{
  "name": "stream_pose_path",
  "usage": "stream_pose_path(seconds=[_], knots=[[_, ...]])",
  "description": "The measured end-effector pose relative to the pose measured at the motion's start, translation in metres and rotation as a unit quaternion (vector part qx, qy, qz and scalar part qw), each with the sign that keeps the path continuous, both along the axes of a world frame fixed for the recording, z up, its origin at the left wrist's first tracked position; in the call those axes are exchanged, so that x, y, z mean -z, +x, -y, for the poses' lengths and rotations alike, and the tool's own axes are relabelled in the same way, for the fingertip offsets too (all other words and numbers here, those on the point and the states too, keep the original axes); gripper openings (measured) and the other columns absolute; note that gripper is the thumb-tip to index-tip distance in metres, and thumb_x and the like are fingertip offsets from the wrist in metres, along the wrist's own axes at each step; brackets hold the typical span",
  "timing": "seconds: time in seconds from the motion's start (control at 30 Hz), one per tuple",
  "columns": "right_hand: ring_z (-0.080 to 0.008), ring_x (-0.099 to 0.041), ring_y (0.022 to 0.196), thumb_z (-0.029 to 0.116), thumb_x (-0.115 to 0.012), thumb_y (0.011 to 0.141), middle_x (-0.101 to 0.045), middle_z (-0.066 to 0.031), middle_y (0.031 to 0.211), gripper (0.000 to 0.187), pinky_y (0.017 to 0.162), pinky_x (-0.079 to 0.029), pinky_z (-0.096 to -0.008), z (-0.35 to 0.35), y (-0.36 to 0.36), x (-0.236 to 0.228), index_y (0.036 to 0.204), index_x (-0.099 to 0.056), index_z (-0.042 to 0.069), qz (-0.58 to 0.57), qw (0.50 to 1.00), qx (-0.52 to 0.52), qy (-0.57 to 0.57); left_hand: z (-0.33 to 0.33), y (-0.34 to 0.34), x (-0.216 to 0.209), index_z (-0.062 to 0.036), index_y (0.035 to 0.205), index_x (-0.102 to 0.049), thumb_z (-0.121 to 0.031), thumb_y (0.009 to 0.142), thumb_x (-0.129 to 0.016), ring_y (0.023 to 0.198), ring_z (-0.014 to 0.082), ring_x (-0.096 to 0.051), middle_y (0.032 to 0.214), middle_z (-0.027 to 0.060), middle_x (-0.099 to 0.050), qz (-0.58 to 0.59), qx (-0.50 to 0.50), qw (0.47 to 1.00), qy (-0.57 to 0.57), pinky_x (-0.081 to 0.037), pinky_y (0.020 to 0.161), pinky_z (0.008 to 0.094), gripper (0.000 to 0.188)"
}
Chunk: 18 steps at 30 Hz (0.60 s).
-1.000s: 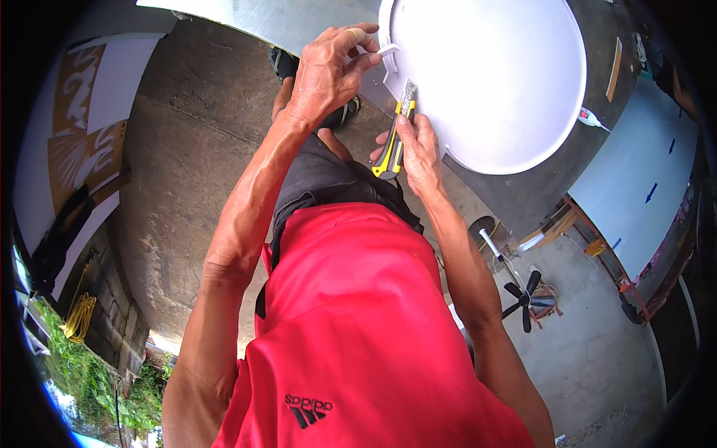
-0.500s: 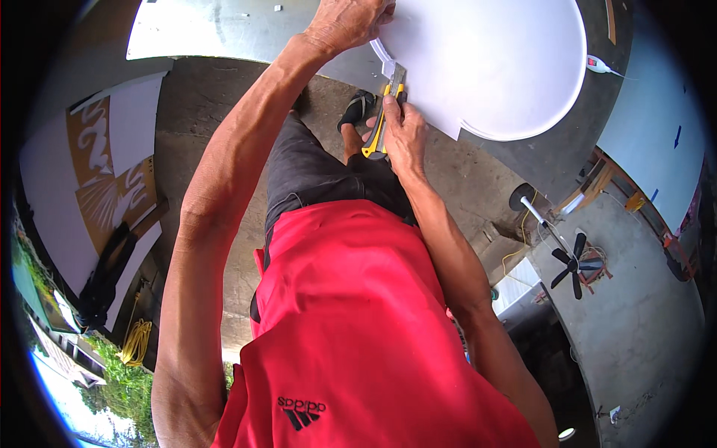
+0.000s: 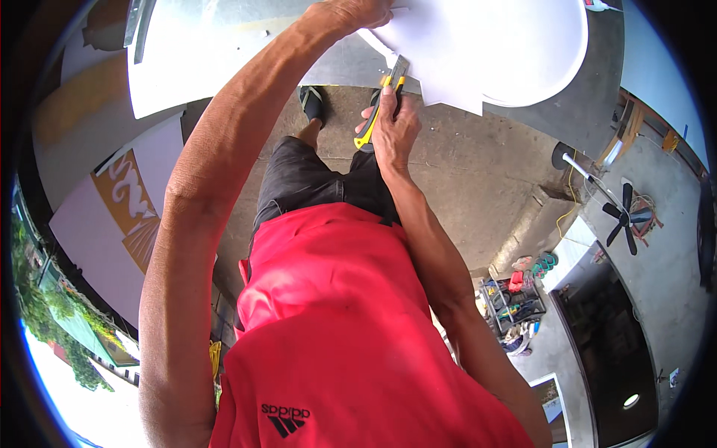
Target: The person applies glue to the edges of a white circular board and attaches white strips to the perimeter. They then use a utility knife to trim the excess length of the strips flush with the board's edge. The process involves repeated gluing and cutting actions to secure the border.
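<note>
A yellow-and-black utility knife is gripped in my right hand, thumb along its body. Its blade end points up at the notched near edge of a large white sheet with a rounded right side. A narrow white strip runs along the sheet's left edge, down to the blade tip. My left hand is at the top of the view, partly cut off. Its fingers are curled closed over the sheet's left edge; what they pinch is hidden.
The sheet lies on a worktable and juts past its near edge. A black-bladed fan stands at right, above a crate of tools. Panels with a brown-and-white pattern are at left. My feet are under the table edge.
My view has shifted, and I stand differently, with a foot now showing further left. The knife stays in my right hand by the notch; my left hand remains at the sheet's edge.
</note>
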State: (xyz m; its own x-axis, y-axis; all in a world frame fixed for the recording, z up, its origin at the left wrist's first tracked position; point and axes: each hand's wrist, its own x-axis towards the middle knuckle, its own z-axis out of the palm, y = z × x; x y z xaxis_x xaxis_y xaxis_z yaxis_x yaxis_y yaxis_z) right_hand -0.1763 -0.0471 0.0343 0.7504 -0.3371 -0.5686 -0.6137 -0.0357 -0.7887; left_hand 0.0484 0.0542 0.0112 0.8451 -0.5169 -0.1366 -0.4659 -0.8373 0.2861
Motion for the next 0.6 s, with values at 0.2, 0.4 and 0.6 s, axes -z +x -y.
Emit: stream_pose_path(seconds=[0.2,0.4,0.6], knots=[[-0.0224,-0.066,0.048,0.043,-0.053,0.108,-0.068,-0.0139,0.070,0.046,0.043,-0.053,-0.0338,-0.007,-0.003,0.011,0.109,-0.059,-0.003,0.011,0.999,0.038,0.019,-0.005,-0.001,0.003,-0.0037,0.073,-0.073,-0.018,0.079,-0.077,0.078,0.0372,-0.074,0.076,0.0186,-0.073,-0.004,0.065,0.996,-0.057,-0.059,0.072,0.0460,0.016],[-0.0210,-0.065,0.046,0.038,-0.054,0.109,-0.068,-0.0134,0.069,0.040,0.042,-0.051,-0.0325,-0.011,-0.008,0.017,0.098,-0.052,-0.001,0.032,0.997,0.065,0.039,-0.001,-0.002,0.017,-0.0052,0.074,-0.074,-0.023,0.079,-0.080,0.080,0.0371,-0.073,0.076,0.0189,-0.073,-0.029,0.085,0.995,-0.033,-0.058,0.074,0.0468,0.020],[-0.0187,-0.064,0.047,0.038,-0.054,0.109,-0.065,-0.0106,0.066,0.041,0.044,-0.051,-0.0317,-0.005,-0.017,0.021,0.096,-0.051,-0.001,0.039,0.995,0.084,0.045,-0.006,-0.021,0.019,-0.0054,0.073,-0.073,-0.027,0.079,-0.079,0.078,0.0390,-0.071,0.074,0.0185,-0.071,-0.024,0.117,0.991,-0.067,-0.056,0.073,0.0491,0.024]])
